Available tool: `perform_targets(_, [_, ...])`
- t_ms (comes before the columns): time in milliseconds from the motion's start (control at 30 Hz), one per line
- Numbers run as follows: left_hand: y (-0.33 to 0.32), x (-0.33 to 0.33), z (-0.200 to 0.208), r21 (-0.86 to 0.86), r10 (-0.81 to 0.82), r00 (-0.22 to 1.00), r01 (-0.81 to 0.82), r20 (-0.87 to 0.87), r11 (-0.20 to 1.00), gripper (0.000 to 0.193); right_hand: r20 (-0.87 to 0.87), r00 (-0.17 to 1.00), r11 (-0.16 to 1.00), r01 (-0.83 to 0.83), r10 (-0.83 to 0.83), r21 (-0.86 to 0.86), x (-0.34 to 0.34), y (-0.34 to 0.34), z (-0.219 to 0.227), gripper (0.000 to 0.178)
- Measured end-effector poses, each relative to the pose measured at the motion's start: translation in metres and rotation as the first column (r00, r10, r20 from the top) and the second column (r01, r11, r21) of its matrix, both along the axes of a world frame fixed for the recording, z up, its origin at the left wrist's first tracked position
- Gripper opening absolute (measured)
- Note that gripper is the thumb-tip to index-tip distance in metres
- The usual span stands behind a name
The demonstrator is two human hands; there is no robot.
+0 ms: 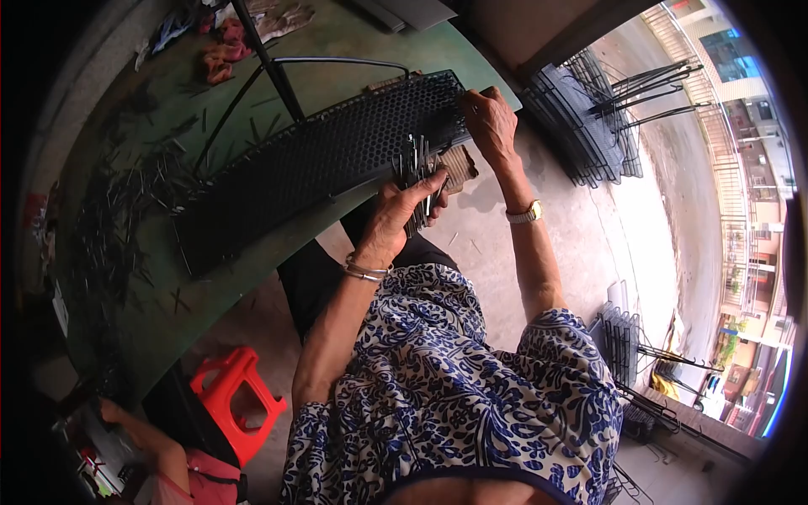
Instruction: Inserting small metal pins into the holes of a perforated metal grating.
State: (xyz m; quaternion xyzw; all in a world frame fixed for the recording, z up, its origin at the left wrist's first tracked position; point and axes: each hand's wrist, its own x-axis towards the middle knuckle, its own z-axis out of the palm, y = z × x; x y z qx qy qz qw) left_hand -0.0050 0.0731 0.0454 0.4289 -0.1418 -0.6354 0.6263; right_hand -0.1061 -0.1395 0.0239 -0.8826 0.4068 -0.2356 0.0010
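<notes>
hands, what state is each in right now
Left hand: closed around a bundle of thin strips.
Right hand: fingers curled at the right end of the black perforated panel; grip cannot be told.

A crumpled reddish cloth point(225, 52) lies toward the far edge of the green table point(337, 38). A red stool point(215, 402) stands beside the table's near edge.

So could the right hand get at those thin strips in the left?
Probably yes: the right hand is close by, at the right end of the black perforated panel, and the thin dark strips stick out of the left hand, seemingly uncovered.
</notes>
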Motion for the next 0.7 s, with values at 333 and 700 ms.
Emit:
perform_targets(333, [0.0, 0.01, -0.006, -0.009, 0.072, 0.997, -0.073, -0.03, 0.997, 0.018, 0.404, 0.879, 0.579, -0.471, 0.252, 0.665, -0.013, 0.077, 0.065, 0.034])
perform_targets(700, [0.0, 0.02, -0.009, 0.036, 0.191, 0.982, -0.19, -0.017, 0.981, 0.018, 0.547, 0.837, 0.34, -0.513, -0.004, 0.788, 0.004, 0.093, 0.052, 0.021])
